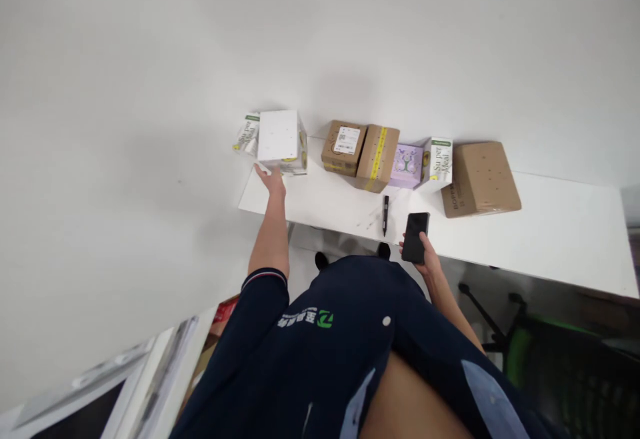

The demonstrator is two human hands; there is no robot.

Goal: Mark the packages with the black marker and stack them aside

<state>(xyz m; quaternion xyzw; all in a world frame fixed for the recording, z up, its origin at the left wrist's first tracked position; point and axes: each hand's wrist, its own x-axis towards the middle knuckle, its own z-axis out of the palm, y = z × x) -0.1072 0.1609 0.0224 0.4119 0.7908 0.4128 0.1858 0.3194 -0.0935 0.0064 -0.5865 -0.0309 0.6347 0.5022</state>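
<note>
My left hand [271, 180] is at the front of a white box [278, 133] near the table's left end. Its thumb points out to the left, apart from the other fingers, and the hand is open. Whether the fingertips touch the box I cannot tell. Left of that box leans a "Super Meal" carton [248, 133]. My right hand [428, 259] is closed around a black smartphone [415, 239], held at the table's front edge with its dark face up. A black marker pen [385, 215] lies on the table left of the phone.
Along the white table [565, 232], against the wall, stand two brown cardboard boxes [345, 145], a purple box [406, 164], another "Super Meal" carton [440, 162] and a large cardboard box [485, 179]. A black and green chair [550, 359] is at lower right.
</note>
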